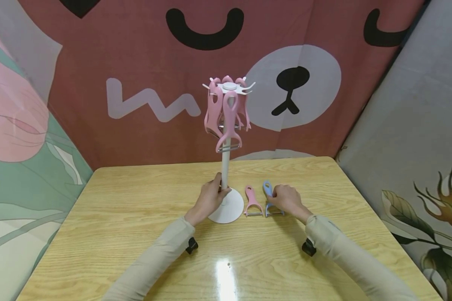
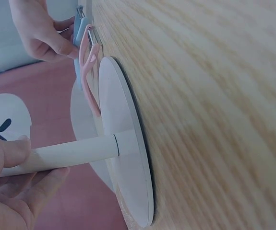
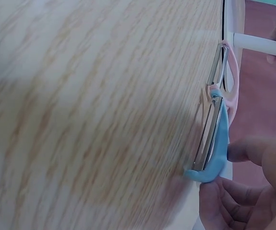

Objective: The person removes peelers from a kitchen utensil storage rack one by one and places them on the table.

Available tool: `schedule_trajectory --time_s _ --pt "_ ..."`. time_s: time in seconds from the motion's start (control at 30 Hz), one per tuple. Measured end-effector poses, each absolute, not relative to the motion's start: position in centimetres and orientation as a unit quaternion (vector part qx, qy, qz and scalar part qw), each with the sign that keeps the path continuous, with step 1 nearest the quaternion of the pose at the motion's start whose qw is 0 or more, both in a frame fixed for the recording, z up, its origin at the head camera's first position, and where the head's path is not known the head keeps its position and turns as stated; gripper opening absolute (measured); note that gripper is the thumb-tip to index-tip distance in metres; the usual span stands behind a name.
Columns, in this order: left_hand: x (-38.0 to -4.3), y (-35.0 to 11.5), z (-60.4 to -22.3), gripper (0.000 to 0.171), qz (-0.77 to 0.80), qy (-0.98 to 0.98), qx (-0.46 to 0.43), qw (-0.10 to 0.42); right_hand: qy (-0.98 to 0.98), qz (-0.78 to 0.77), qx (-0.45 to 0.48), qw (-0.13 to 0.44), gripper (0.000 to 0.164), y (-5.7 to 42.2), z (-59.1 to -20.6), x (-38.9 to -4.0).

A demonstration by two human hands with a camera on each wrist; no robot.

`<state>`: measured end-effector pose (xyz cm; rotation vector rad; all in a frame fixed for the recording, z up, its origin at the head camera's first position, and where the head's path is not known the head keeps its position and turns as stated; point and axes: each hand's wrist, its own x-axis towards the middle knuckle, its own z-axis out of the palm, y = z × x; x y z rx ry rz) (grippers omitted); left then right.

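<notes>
My left hand (image 1: 209, 195) grips the white pole (image 2: 80, 152) of a rotating-style stand just above its round white base (image 1: 231, 205). From the hooked top of the stand hang several pink peelers (image 1: 230, 113), handles up and blades down. On the table to the right of the base lies another pink peeler (image 1: 250, 198). Beside it is a blue peeler (image 3: 219, 148), its blade end toward me. With thumb and fingers on either side, my right hand (image 1: 287, 198) pinches this blue peeler; part of its handle is hidden behind the hand.
The wooden table (image 1: 135, 200) carries the stand and the loose peelers. Behind it hangs a red cloth (image 1: 154, 138) with a cartoon face, close to the stand. A grey patterned cloth (image 1: 410, 138) borders the right side. Dark wrist devices (image 1: 309, 247) sit under both cuffs.
</notes>
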<state>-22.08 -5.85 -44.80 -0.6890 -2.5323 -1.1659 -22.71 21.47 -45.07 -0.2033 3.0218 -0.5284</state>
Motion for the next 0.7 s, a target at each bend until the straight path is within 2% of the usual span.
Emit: schedule_trajectory --time_s 0.4,0.57,0.7 --pt "-21.97 -5.79 -44.58 0.024 -0.405 -0.878 -0.228 0.114 0.983 -0.165 -0.049 0.058 0.038 21.34 -45.48 -23.2" --pt "-21.89 -5.76 -44.47 0.024 -0.407 -0.877 -0.226 0.117 0.982 -0.173 -0.056 0.058 0.043 21.35 -45.69 -23.3" --pt "-21.87 -5.77 -44.42 0.024 -0.406 -0.876 -0.227 0.122 0.981 -0.174 -0.055 0.061 0.04 21.27 -45.62 -23.23"
